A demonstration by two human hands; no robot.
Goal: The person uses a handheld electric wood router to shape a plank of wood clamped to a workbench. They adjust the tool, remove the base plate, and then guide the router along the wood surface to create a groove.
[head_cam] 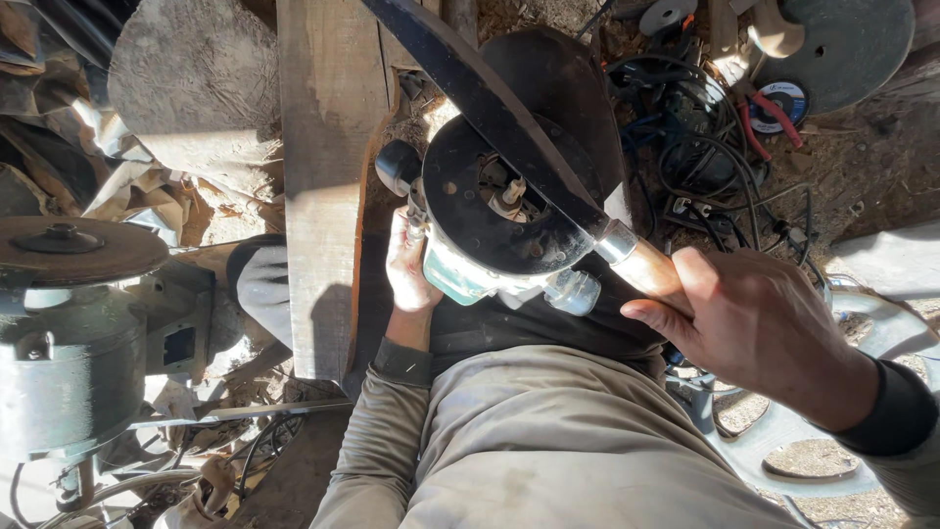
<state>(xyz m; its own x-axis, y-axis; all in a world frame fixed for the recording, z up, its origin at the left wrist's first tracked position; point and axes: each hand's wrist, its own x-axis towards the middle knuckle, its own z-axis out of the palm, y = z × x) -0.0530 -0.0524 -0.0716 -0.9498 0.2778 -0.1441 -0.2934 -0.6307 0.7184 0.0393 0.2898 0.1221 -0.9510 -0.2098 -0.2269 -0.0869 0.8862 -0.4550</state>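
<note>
The left hand (406,269) wraps its fingers closed around the body of an upturned wood router (494,220) resting on the person's lap; the right hand (749,318) grips the wooden handle of a long dark blade (490,103), laid across the router's round black base; a wooden plank (328,176) stands just left.
</note>
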